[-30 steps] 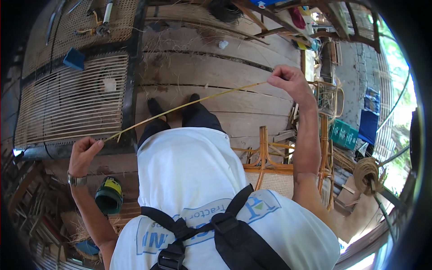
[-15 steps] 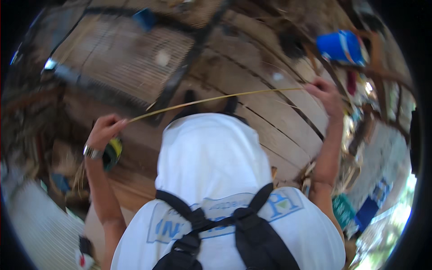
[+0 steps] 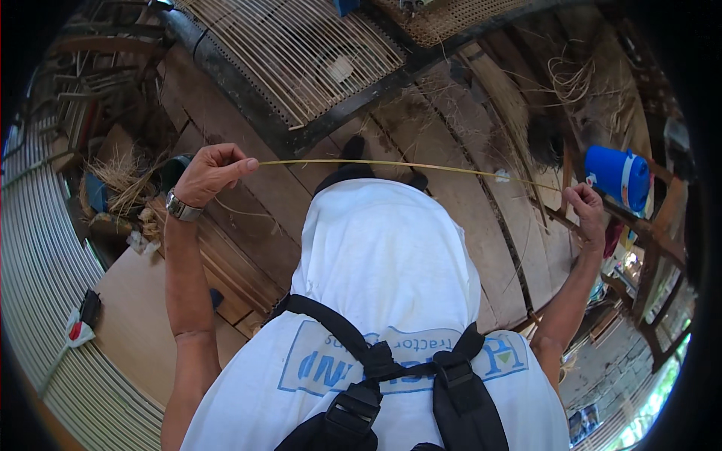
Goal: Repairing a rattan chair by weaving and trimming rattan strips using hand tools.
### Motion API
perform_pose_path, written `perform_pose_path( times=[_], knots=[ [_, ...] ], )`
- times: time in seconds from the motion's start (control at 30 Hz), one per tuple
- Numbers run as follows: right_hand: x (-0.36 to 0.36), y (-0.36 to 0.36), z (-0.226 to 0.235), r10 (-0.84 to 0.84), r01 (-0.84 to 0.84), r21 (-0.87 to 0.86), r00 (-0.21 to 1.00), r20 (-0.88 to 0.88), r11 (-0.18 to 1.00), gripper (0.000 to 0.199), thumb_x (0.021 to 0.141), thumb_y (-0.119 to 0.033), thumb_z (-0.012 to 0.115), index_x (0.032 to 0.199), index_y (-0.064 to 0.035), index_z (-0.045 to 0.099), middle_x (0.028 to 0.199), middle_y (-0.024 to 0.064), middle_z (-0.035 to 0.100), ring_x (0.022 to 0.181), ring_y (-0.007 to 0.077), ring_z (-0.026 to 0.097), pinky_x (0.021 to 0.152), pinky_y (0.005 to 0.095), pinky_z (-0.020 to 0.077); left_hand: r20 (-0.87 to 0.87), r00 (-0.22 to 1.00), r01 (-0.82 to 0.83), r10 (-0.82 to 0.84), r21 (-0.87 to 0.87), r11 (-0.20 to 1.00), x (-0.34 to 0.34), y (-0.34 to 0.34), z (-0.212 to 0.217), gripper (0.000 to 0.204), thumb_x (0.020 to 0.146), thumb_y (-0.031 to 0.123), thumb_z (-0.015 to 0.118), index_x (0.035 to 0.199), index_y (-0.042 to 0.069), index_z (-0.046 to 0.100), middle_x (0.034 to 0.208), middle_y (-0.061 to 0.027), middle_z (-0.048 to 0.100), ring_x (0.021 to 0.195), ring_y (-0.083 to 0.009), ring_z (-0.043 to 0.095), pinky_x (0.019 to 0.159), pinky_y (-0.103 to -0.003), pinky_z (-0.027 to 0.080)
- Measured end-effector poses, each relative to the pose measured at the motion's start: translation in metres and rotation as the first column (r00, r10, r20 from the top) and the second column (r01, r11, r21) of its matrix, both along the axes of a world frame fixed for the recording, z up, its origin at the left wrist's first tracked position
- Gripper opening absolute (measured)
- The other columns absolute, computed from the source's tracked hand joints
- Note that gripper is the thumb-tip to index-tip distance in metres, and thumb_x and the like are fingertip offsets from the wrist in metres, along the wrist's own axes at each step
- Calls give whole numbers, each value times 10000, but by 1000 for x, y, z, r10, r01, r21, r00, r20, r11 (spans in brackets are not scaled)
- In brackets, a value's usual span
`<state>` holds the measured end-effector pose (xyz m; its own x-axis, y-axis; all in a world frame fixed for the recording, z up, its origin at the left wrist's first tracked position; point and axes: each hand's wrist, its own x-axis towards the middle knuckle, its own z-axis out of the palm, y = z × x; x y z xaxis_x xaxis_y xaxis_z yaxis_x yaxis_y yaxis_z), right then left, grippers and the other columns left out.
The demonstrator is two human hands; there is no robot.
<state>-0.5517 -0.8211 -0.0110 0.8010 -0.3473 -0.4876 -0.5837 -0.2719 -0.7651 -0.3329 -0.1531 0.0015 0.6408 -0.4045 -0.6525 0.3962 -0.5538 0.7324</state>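
A thin yellowish strip (image 3: 406, 164) was held in the air between two hands, drawn out nearly straight with a slight bow, above the plank floor (image 3: 459, 203) and just beyond the hem of a white shirt (image 3: 387, 248). One end was pinched between the thumb and fingers of the left hand (image 3: 214, 177); the other was pinched by the thumb and fingers of the right hand (image 3: 588, 214), though how much of the tip was covered there could not be told. The step in hand was judged to be the holding of the strip at full stretch. For the next move, a firm pinch at both ends and even tension seemed to be called for, so that no kink would be made. A metal watch (image 3: 183, 207) was worn on the left wrist. Farther out, a dark-framed panel of parallel strands (image 3: 293, 60) was seen ahead, a blue jug (image 3: 609, 169) near the right hand, and tangled dry fibres (image 3: 124, 177) beyond the left.
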Motion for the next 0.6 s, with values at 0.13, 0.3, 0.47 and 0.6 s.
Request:
perform_pose_path(
  times=[0.13,0.3,0.47,0.6],
  knots=[
    [-4,-8,-2,-8,8,34,1000,-15,999,154,881,-170,721,819,-70,623,697,-72,522,587,3,425,537,177,318,29,999,19,-19,3,1000,-15,-9,9,264,854,309,760,815,65,666,672,68,546,587,-15,460,503,-184,332],
    [-13,-13,3,-35,34,43,999,13,998,146,889,-156,709,821,-61,621,701,-54,521,596,32,449,562,200,355,77,997,12,-8,-52,999,-27,-14,10,236,879,275,735,844,53,666,674,68,544,591,-16,451,510,-184,333],
    [-25,-12,10,-48,48,11,998,31,999,135,890,-157,702,833,-59,629,693,-49,521,602,34,456,558,200,352,35,999,39,-39,16,999,-28,-8,6,235,883,272,730,859,47,665,658,74,515,580,-13,416,504,-193,303],
    [-26,-13,15,-50,49,11,997,62,999,139,884,-168,712,840,-57,640,693,-47,536,605,33,464,554,198,348,22,1000,8,-9,57,998,-31,0,-6,221,882,257,731,850,50,660,642,79,500,566,-15,398,500,-197,281]
  ],
)
